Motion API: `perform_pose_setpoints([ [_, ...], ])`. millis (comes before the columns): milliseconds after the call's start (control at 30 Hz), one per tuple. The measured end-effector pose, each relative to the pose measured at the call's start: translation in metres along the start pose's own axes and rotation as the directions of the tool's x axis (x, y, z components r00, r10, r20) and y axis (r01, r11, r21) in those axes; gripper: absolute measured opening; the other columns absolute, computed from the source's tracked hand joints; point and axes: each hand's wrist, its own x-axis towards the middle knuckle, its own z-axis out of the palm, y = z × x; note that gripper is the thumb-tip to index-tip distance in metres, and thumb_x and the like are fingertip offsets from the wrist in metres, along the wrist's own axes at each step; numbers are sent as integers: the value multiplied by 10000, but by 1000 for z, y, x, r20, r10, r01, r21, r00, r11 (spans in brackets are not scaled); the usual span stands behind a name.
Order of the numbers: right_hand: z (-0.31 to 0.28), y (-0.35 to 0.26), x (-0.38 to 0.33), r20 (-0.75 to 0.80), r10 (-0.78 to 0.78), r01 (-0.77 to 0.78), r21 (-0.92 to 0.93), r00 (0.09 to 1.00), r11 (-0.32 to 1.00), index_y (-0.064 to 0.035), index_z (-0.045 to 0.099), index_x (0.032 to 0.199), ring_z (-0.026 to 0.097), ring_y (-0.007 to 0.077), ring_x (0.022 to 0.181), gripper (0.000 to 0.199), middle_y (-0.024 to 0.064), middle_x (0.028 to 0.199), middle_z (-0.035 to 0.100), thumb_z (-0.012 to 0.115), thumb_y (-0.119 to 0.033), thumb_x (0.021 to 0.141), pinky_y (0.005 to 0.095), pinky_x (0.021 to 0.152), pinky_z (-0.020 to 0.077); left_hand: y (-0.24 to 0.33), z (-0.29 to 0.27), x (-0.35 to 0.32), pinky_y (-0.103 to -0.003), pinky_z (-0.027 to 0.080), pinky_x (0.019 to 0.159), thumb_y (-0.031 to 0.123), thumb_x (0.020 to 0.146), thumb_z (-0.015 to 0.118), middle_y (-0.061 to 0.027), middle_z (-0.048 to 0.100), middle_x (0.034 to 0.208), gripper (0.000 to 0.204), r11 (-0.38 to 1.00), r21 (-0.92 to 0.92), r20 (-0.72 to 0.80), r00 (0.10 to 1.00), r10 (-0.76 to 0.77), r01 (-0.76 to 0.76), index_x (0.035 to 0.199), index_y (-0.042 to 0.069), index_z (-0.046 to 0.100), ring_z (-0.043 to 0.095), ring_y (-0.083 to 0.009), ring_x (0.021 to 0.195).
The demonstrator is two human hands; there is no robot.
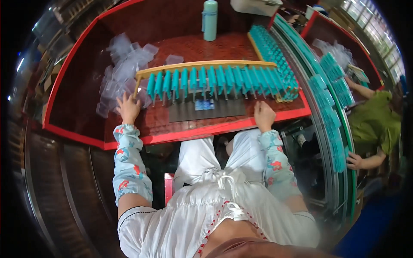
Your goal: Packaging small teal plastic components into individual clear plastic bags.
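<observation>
My left hand is open, its fingers spread over the near edge of a heap of clear plastic pieces, beside the left leg of a wooden rack. From this rack's yellowish bar hangs a row of teal strips with thin clear ends pointing down. My right hand is closed above the table's front edge, right of a dark mat; whatever its curled fingers may hold is hidden. A small blue card-like piece lies on the mat under the strips.
A second batch of teal pieces stands along the right side of the red-rimmed table. Behind is a pale green flask. To the right runs a conveyor with teal stacks; beyond it a person in a green shirt works.
</observation>
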Motion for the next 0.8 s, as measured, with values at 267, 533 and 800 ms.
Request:
perform_pose_setpoints([
  [267,-8,0,3,-48,7,0,146,999,989,-81,537,724,598,374,618,272,138,696,606,540,-278,912,489,517,441,24,12,-27,-514,473,853,211,834,551,-152,551,1242,351,1000,-1,-23,999,29,-29,1172,135,606,540,-414,1085],
  [533,-20,0,-2,-138,73,-5,439,988,899,-21,510,666,534,395,599,300,184,640,525,611,-194,889,436,512,393,7,11,-43,-420,424,944,139,872,612,-189,512,1292,277,981,-88,-603,793,88,-176,1128,35,589,490,-317,1187],
  [800,-55,-94,-76,265,-137,-171,862,954,477,-14,613,1086,589,195,631,282,92,869,632,686,-128,838,281,602,484,80,-29,-144,-328,463,720,102,922,501,-79,541,859,105,396,-907,-299,882,-363,-145,922,-2,492,539,-188,761],
])
